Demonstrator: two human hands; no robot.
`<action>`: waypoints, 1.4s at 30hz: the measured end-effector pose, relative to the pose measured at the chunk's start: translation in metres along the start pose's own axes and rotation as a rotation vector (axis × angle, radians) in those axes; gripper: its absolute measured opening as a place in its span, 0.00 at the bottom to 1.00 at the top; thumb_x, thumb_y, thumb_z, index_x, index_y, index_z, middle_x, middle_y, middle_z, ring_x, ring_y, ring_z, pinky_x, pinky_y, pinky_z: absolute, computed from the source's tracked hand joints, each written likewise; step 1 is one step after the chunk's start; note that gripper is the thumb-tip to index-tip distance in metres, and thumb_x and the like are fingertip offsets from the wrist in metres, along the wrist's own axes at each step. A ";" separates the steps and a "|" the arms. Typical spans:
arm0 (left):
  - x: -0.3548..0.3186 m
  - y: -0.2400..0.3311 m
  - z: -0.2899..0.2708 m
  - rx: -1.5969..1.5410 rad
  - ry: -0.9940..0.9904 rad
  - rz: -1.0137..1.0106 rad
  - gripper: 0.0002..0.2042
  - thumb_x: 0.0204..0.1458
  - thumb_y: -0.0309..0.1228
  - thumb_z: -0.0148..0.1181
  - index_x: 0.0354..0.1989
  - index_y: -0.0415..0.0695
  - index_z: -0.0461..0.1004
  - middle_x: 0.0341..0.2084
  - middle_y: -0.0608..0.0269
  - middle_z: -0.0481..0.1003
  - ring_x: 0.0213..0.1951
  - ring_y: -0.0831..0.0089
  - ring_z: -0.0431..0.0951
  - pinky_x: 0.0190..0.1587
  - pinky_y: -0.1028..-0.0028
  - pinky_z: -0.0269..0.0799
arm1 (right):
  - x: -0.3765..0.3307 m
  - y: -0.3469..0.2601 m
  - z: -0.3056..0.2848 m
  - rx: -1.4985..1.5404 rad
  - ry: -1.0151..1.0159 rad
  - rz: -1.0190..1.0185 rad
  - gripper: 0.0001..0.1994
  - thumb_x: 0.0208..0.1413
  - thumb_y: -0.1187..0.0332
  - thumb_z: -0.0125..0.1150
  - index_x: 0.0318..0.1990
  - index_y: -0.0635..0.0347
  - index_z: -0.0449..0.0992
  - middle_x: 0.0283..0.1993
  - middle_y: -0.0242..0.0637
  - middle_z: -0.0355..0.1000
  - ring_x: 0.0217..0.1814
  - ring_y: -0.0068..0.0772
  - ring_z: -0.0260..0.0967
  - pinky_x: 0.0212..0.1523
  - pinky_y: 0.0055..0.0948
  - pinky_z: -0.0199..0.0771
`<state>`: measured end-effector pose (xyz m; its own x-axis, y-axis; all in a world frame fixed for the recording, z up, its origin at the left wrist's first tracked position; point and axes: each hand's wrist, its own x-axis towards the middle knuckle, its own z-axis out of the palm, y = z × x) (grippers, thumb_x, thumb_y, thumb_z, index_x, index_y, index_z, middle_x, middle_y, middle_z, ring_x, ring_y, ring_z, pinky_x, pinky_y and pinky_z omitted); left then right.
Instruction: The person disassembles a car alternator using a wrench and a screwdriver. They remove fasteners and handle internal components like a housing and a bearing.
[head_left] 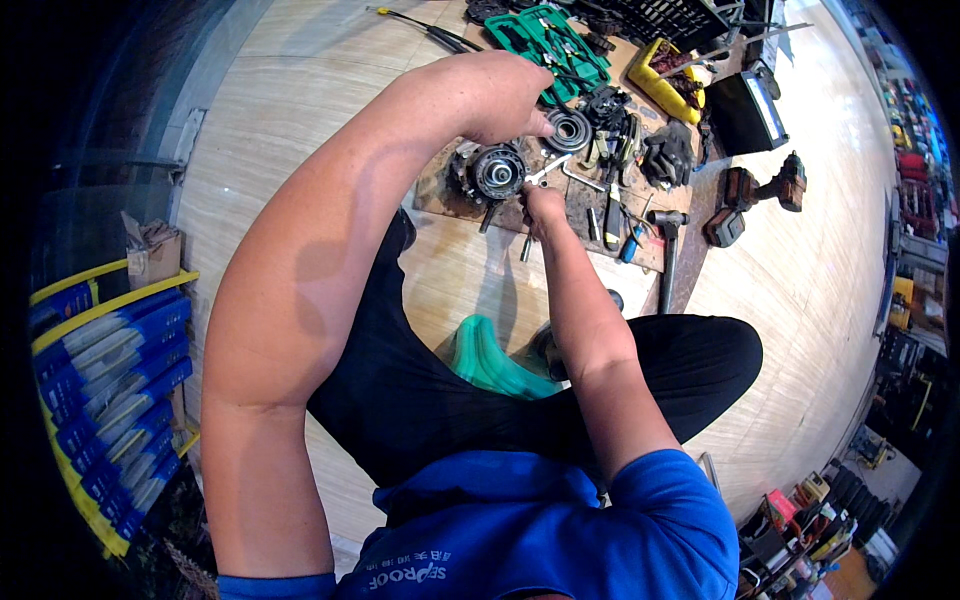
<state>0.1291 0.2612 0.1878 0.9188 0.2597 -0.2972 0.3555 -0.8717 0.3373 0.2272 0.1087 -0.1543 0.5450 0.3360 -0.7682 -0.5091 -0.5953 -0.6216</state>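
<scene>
My left hand reaches over the far part of the work board, beside a round bearing-like ring. Its thumb and a fingertip show apart; the other fingers are hidden behind the hand. My right hand is closed low on the board, around what looks like a silver wrench. Most of the grip is covered by the hand itself. Just left of it stands a round dark metal hub with a hole in its middle. A short metal rod pokes out below my right hand.
A green tool case lies open at the back, near a yellow tray. Dark gloves, a hammer and a blue-handled screwdriver lie to the right. Beyond them is a cordless drill. A green stool is under me.
</scene>
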 end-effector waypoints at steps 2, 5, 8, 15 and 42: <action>0.001 -0.001 0.001 -0.008 0.002 0.004 0.29 0.54 0.42 0.63 0.60 0.37 0.68 0.52 0.41 0.74 0.55 0.48 0.73 0.58 0.59 0.69 | -0.005 -0.005 -0.001 -0.076 0.031 -0.020 0.11 0.56 0.64 0.64 0.27 0.60 0.73 0.20 0.32 0.66 0.15 0.25 0.57 0.14 0.29 0.52; 0.001 -0.002 0.002 -0.021 0.013 0.015 0.28 0.54 0.42 0.62 0.59 0.37 0.68 0.51 0.41 0.74 0.55 0.48 0.73 0.58 0.59 0.69 | -0.013 -0.008 -0.004 -0.084 0.066 -0.048 0.10 0.55 0.65 0.65 0.29 0.60 0.73 0.20 0.32 0.67 0.14 0.26 0.58 0.14 0.29 0.54; -0.002 -0.006 0.004 -0.029 -0.005 -0.005 0.28 0.55 0.42 0.62 0.59 0.37 0.68 0.51 0.41 0.74 0.55 0.48 0.73 0.58 0.59 0.69 | -0.033 -0.008 -0.014 0.111 -0.017 -0.059 0.10 0.55 0.66 0.66 0.28 0.61 0.72 0.20 0.32 0.66 0.14 0.26 0.57 0.14 0.29 0.55; -0.008 0.005 -0.003 -0.031 -0.037 -0.027 0.28 0.55 0.42 0.62 0.61 0.39 0.67 0.53 0.43 0.73 0.57 0.49 0.72 0.59 0.59 0.68 | 0.014 0.082 -0.081 0.314 0.037 0.173 0.13 0.60 0.66 0.59 0.23 0.52 0.69 0.15 0.26 0.58 0.11 0.24 0.50 0.12 0.25 0.47; -0.004 0.004 0.001 0.013 -0.067 -0.009 0.29 0.56 0.42 0.61 0.63 0.39 0.65 0.55 0.43 0.72 0.58 0.48 0.71 0.59 0.60 0.68 | 0.008 0.123 -0.051 0.303 -0.007 0.137 0.08 0.59 0.72 0.49 0.32 0.69 0.71 0.22 0.46 0.69 0.16 0.43 0.68 0.15 0.41 0.70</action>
<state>0.1271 0.2562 0.1890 0.9019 0.2394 -0.3596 0.3610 -0.8750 0.3227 0.2030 0.0004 -0.2294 0.4537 0.2736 -0.8481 -0.7530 -0.3913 -0.5290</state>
